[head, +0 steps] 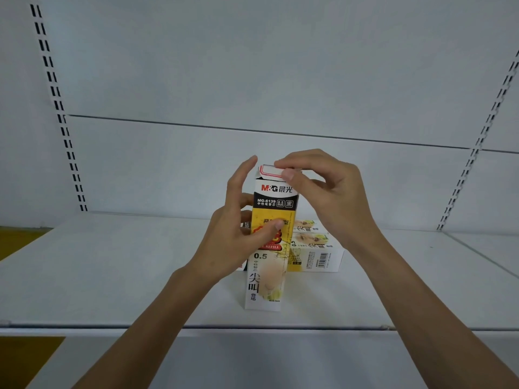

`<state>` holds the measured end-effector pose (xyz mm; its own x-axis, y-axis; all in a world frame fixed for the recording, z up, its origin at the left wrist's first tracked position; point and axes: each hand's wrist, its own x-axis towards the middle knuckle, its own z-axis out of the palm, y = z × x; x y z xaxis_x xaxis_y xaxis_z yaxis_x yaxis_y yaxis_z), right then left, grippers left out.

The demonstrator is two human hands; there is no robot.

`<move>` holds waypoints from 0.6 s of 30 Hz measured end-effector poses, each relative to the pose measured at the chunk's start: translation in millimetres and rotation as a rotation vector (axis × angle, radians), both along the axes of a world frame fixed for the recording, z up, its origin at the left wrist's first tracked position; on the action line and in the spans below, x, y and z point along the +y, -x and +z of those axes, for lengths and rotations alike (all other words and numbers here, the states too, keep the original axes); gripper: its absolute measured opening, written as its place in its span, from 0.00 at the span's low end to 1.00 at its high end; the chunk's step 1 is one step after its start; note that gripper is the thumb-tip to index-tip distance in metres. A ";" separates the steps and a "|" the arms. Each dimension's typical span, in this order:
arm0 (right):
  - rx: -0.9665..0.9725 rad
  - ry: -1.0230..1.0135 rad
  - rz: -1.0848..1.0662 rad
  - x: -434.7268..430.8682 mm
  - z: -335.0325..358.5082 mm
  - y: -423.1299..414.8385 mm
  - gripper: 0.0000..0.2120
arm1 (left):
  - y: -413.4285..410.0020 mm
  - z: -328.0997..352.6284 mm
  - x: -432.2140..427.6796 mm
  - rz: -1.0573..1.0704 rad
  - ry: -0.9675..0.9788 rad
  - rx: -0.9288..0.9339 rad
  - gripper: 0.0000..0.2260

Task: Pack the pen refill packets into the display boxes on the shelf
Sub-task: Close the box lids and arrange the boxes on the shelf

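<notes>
A tall white-and-yellow pen refill display box (266, 276) stands upright on the white shelf (112, 276). My left hand (238, 228) grips its upper half, thumb across the yellow front and fingers round the left side. My right hand (328, 192) pinches the white, red-edged top flap (271, 172) between thumb and forefinger. Behind it, two similar boxes (317, 254) lie flat, stacked one on the other. No loose refill packets show.
The shelf's back panel (252, 94) rises behind the boxes, with slotted uprights at left (59, 108) and right (477, 147). The shelf's front edge (84, 327) runs across below the box. A yellow-brown floor patch (25, 357) shows at lower left.
</notes>
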<state>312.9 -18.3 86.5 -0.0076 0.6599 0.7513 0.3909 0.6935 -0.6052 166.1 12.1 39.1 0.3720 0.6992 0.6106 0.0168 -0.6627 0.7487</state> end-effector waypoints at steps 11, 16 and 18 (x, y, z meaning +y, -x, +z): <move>-0.185 0.148 -0.105 -12.8 -47.5 -5.7 0.35 | 2.0 -2.7 -2.1 0.165 0.000 -0.143 0.23; -0.282 0.188 -0.292 -25.6 -103.1 -4.6 0.35 | 4.5 -16.4 -1.0 0.255 0.342 -0.373 0.24; -0.227 0.188 -0.257 -31.6 -106.3 -19.7 0.27 | 9.7 -23.1 -6.4 0.222 0.414 -0.331 0.26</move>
<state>332.6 -49.9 -19.8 0.0234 0.7882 0.6150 0.6762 0.4406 -0.5904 156.4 5.7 16.0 0.0243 0.9441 0.3287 -0.1576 -0.3211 0.9339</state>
